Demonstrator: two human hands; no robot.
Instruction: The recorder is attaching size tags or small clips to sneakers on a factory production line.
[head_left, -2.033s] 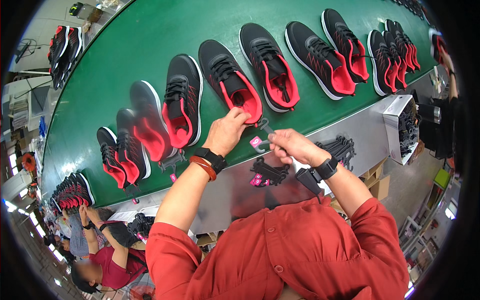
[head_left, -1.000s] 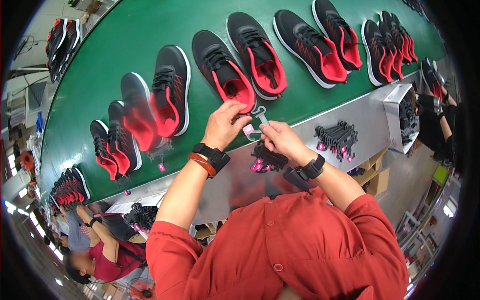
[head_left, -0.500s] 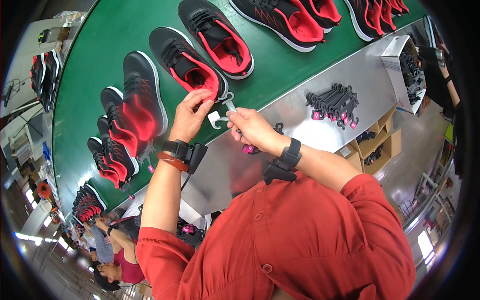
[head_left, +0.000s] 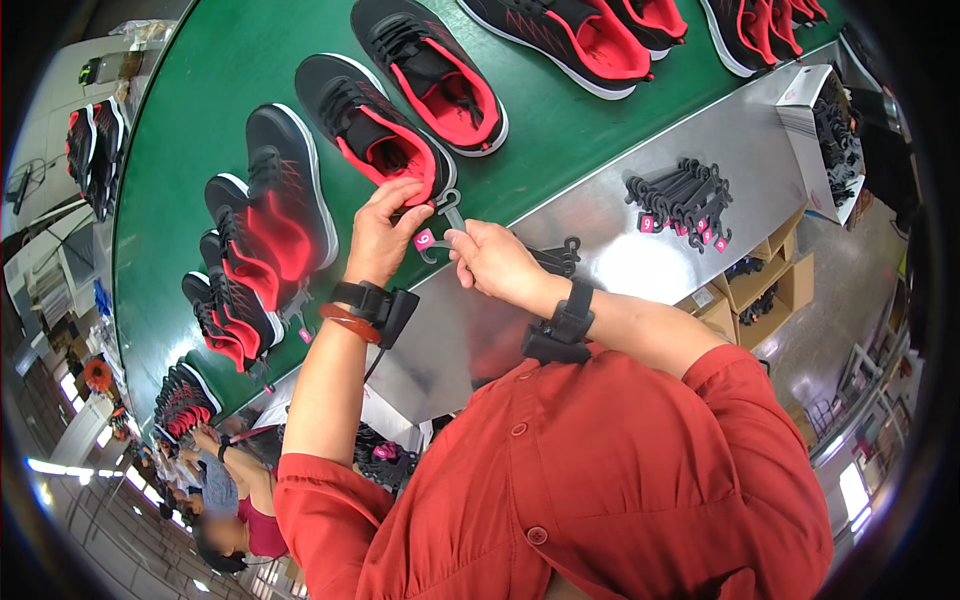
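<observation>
My left hand [head_left: 380, 240] is closed, its thumb and fingers pinching the heel of a black sneaker [head_left: 350, 105] with a red lining. Just right of it, my right hand [head_left: 500, 262] grips a grey plastic shoe hanger [head_left: 453, 212]. The hanger's hooked upper end rests against the sneaker's heel, and a small pink tag [head_left: 424, 240] sits by its lower arm. The mate of that sneaker [head_left: 440, 85] stands close on its right. Partly behind my right hand lie more dark hangers [head_left: 558, 256] on the metal ledge.
Along the green table [head_left: 560, 150] stand several more black and red sneakers [head_left: 290, 190]. A pile of tagged hangers [head_left: 685, 200] lies on the metal ledge [head_left: 600, 210], with a white box of hangers [head_left: 815, 140] farther right. Below are cardboard boxes [head_left: 770, 290]. Another person [head_left: 245, 500] works at lower left.
The tag on the hanger has turned from its white side to its pink side. My right hand has shifted slightly at the hanger; the left keeps its pinch on the heel.
</observation>
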